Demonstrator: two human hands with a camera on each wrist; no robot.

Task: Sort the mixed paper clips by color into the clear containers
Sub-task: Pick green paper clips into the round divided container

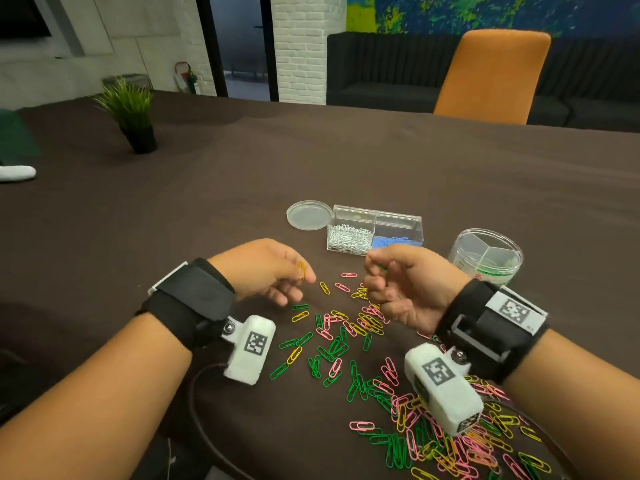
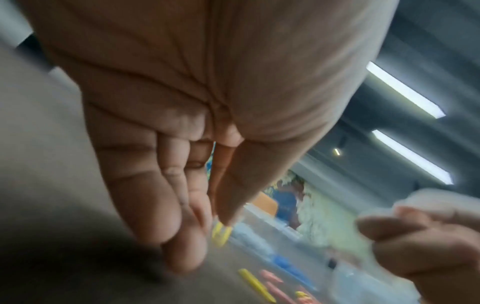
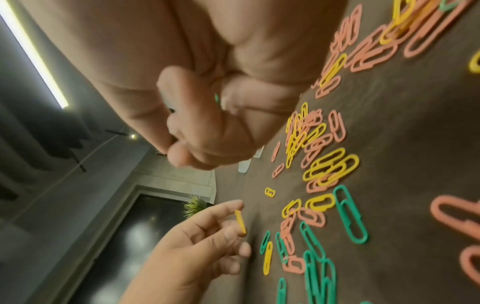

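Dark brown cloth covers the table (image 1: 346, 161), on which a rectangular clear box (image 1: 375, 229) holding white and blue clips and a round divided jar (image 1: 485, 255) are set beyond a loose spread of green, pink and yellow clips (image 1: 381, 375). A yellow clip (image 1: 302, 270) is pinched upright between thumb and fingertip of the left hand (image 1: 266, 271), the jar lying forward and to its right, nearer the right hand (image 1: 408, 282), whose fingers are curled on a green clip (image 3: 216, 98). The jar's label cannot be read; only coded marker squares are noted on the wrist units.
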